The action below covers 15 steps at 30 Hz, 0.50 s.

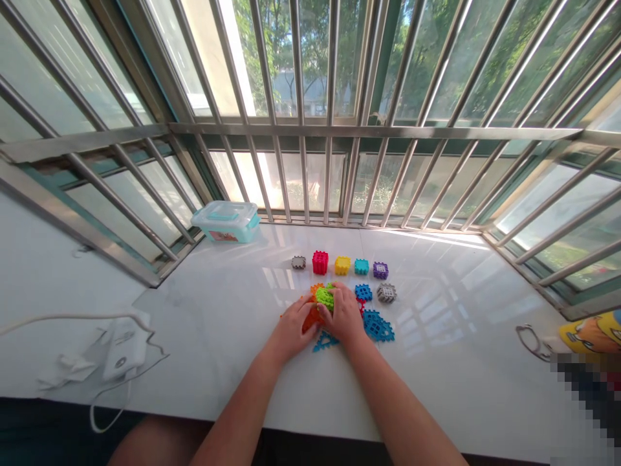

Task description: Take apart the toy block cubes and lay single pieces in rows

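Lime-green interlocking building tiles (324, 298) are between the fingers and thumb of my right hand (347, 316), which is closed on them. My left hand (291, 331) curls around orange interlocking tiles (312, 317), its fingertips close to the green ones. Blue lattice tiles (378, 325) lie by my right wrist, and a blue triangular tile (325, 341) shows between my wrists. A red tile (361, 305) is partly hidden behind my right hand. Just beyond are a blue block (363, 292) and a grey block (387, 292).
A row behind my hands holds a small grey block (299, 262), a red cube (320, 263) and yellow (342, 265), teal (361, 266) and purple (381, 270) blocks. A teal lidded box (227, 221) stands by the window bars. A white power adapter (125, 346) with cables lies left.
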{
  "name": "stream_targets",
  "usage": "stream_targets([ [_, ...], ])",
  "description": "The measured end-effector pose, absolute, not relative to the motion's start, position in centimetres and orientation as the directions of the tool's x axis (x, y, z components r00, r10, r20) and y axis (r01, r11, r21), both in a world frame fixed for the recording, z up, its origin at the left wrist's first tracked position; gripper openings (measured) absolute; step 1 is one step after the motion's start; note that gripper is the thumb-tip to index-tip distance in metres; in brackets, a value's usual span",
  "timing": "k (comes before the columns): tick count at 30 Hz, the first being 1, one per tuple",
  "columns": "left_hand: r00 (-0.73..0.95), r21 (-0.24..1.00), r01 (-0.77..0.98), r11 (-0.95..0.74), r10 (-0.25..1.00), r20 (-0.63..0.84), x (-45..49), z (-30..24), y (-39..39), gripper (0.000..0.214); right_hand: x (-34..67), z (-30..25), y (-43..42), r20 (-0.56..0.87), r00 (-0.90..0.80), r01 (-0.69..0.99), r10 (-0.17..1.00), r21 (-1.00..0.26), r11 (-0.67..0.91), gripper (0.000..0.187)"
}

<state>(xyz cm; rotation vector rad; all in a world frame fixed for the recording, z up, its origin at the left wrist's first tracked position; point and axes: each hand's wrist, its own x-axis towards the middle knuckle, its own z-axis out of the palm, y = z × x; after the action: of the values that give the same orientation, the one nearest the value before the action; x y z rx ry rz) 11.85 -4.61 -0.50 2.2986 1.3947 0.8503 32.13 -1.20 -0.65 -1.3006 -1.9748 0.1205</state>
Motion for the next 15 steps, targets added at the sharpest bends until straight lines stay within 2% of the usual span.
stream_targets([
  [4,0.32,0.503,0.73,-0.462,0.882,0.346,12.5,-0.9,-5.5,0.043,32.6,-0.1,-1.5,0.536,-0.223,0.784,0.814,-0.398,0.476,0.033],
  [9,0.266,0.467,0.747,-0.474,0.856,0.444,13.4,-0.6,-5.6,0.033,34.2,0.4,-2.3,0.518,-0.302,0.815,0.8,-0.295,0.498,0.036],
  [12,0.283,0.449,0.741,-0.5,0.838,0.466,13.9,-0.1,-5.6,0.039,35.7,0.3,-3.0,0.501,-0.313,0.839,0.807,-0.251,0.482,0.045],
  [15,0.362,0.405,0.743,-0.533,0.829,0.426,14.7,-0.1,-5.4,0.048,37.3,-0.3,-3.7,0.486,-0.272,0.884,0.83,-0.216,0.416,0.053],
])
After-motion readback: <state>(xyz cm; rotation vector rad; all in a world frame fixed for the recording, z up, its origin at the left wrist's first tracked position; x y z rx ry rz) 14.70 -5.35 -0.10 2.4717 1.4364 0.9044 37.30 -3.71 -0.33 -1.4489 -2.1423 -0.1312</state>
